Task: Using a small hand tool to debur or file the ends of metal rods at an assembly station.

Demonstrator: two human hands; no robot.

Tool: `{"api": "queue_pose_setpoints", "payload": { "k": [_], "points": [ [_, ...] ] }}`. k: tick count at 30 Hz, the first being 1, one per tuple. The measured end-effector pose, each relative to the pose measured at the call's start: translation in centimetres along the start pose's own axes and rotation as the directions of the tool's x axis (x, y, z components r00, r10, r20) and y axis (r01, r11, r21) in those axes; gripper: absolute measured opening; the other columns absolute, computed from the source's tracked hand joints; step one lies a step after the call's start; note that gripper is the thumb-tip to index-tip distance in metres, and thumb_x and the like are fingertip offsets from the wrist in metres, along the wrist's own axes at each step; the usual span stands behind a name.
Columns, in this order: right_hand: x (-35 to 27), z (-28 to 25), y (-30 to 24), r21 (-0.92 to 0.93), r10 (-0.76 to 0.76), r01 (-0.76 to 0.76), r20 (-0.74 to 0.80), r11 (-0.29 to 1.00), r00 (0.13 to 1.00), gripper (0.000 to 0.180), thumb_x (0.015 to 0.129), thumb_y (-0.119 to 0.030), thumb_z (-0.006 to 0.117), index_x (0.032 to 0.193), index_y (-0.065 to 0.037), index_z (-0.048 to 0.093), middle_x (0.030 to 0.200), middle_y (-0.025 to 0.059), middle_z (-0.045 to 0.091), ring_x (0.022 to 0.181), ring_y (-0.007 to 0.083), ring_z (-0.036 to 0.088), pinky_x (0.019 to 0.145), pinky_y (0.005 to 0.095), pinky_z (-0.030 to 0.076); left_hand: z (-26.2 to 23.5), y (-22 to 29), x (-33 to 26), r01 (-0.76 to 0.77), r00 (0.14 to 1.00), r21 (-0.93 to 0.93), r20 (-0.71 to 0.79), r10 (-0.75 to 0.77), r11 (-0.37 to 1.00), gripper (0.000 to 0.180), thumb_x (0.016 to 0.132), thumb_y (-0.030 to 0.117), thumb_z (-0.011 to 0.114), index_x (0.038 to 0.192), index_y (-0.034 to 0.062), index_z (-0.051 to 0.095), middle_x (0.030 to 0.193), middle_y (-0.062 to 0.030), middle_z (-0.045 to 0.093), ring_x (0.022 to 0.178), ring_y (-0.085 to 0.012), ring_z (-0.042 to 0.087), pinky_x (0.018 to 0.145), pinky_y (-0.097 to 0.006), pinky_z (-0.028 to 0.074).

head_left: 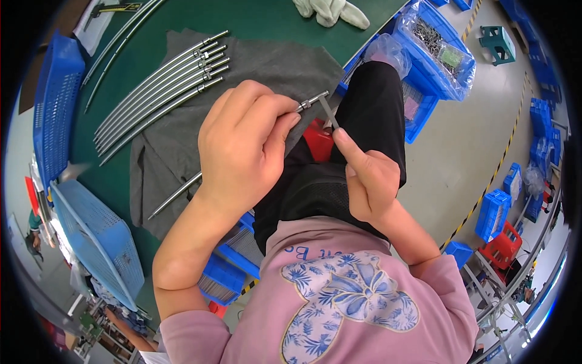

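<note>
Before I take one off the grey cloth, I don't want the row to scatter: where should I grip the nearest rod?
Probably by the fitted tip at its right end, coming from the right. The rods lie tightly side by side on the grey cloth, so their shafts leave little finger room, while the stepped ends fan slightly apart. The nearest rod has open cloth along its near side.

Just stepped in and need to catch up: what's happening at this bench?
A seated person holds a thin metal rod in the left hand, gripping it near its fitted end. The right hand pinches a small flat metal tool against that tip. More rods of the same kind lie side by side on a grey cloth over the green table.
</note>
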State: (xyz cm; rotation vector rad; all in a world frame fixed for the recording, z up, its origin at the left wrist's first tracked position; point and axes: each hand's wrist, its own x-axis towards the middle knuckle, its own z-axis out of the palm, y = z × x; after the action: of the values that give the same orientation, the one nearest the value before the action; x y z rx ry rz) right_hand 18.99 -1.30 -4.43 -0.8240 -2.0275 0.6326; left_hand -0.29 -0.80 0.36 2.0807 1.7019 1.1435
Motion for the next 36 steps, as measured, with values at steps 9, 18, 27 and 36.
{"api": "queue_pose_setpoints", "payload": {
  "k": [9,18,27,36],
  "points": [
    [0.1,0.5,-0.7,-0.004,0.009,-0.009,-0.015,1.0,1.0,0.056,0.063,0.008,0.053,0.118,0.001,0.059,0.049,0.0024,0.036,0.038,0.0154,0.035,0.04,0.0275,0.028,0.0,-0.3,0.0,-0.072,0.997,0.007,-0.006,0.072,0.997,0.016,0.064,-0.003,0.069,0.076,0.003,0.06,0.072,-0.0058,0.052,0.062,-0.0228,0.051,0.054,-0.033,0.041],
    [0.6,0.2,-1.4,-0.138,0.026,-0.018,0.058,0.99,0.998,0.057,0.062,0.004,0.054,0.119,-0.002,0.059,0.048,0.0018,0.036,0.037,0.0166,0.032,0.039,0.0282,0.027,0.2,-0.3,0.2,-0.074,0.997,-0.009,-0.021,0.074,0.997,0.016,0.063,-0.003,0.068,0.075,0.0026,0.059,0.072,-0.0059,0.052,0.063,-0.024,0.05,0.055,-0.034,0.041],
    [0.9,0.7,-0.8,-0.208,-0.003,0.015,0.06,0.978,0.998,0.058,0.06,0.002,0.054,0.118,-0.003,0.06,0.048,0.0011,0.037,0.037,0.0168,0.035,0.04,0.0288,0.031,0.4,-0.4,0.4,-0.096,0.995,-0.011,0.029,0.096,0.995,0.014,0.063,-0.003,0.066,0.072,0.0019,0.057,0.072,-0.0067,0.05,0.065,-0.0256,0.05,0.056,-0.035,0.042],
    [2.4,0.7,-1.0,-0.093,-0.029,0.032,0.038,0.995,0.999,0.053,0.066,0.004,0.054,0.118,-0.002,0.059,0.052,0.0051,0.046,0.039,0.0193,0.043,0.04,0.0299,0.032,0.2,-0.2,0.1,-0.078,0.996,-0.033,0.035,0.08,0.996,0.014,0.063,-0.004,0.065,0.072,0.0019,0.056,0.071,-0.0064,0.05,0.064,-0.0259,0.05,0.055,-0.035,0.041]
  ]
}}
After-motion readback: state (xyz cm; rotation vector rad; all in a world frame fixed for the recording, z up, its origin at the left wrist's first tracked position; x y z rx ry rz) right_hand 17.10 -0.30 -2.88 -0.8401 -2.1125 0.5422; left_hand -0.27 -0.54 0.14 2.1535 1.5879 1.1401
